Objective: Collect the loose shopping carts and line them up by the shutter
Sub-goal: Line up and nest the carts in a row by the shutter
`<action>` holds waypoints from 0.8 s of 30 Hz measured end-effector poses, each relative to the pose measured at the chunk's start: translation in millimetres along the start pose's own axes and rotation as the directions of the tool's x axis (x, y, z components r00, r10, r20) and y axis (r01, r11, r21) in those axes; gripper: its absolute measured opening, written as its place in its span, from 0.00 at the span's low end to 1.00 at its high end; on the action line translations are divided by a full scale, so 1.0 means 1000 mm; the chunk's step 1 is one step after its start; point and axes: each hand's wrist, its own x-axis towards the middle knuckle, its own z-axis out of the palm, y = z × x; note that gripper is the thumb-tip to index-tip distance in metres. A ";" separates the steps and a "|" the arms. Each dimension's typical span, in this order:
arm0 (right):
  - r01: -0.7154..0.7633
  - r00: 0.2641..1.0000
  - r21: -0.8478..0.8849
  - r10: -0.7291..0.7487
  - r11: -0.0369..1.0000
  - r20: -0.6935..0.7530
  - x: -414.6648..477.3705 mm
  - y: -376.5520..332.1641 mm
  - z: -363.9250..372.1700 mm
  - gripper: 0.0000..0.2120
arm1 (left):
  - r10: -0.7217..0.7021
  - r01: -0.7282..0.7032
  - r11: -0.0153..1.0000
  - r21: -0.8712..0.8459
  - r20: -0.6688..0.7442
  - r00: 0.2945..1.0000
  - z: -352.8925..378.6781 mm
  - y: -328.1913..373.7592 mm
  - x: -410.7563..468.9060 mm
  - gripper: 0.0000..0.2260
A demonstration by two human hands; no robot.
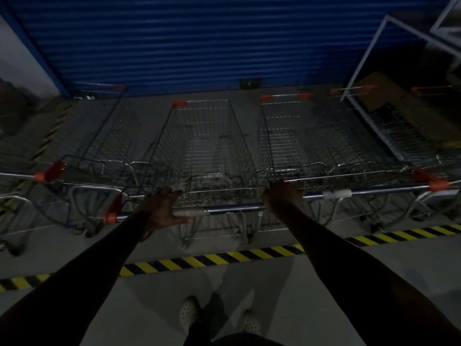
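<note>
Wire shopping carts with orange corner caps stand side by side, noses toward the blue roller shutter (189,41). The middle cart (209,146) is straight ahead of me, and its chrome handle (232,208) runs between my hands. My left hand (163,208) rests on the handle's left part with fingers spread, not closed around it. My right hand (282,197) is curled shut at the handle's right end, where the right cart's bar (374,191) begins. A left cart (99,136) and a right cart (311,141) flank the middle one.
A yellow-and-black hazard stripe (224,258) crosses the grey floor just behind the carts' rear wheels. A white metal frame (366,53) and a further cart (409,136) crowd the far right. Another cart handle (15,174) juts in at the left edge. My white shoes (189,310) are below.
</note>
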 end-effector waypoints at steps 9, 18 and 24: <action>-0.002 1.000 -0.014 0.002 1.000 0.019 0.003 -0.002 0.000 0.20 | 0.014 -0.014 1.000 -0.017 0.000 1.000 -0.001 -0.002 0.000 0.57; 0.039 0.997 0.028 -0.041 0.999 0.061 0.040 0.008 0.039 0.21 | 0.016 -0.016 1.000 -0.024 -0.008 1.000 -0.002 -0.002 -0.002 0.57; 0.022 0.999 0.074 -0.024 0.997 0.033 0.092 0.015 0.096 0.34 | 0.003 -0.003 0.999 -0.041 -0.017 1.000 -0.001 0.003 -0.005 0.56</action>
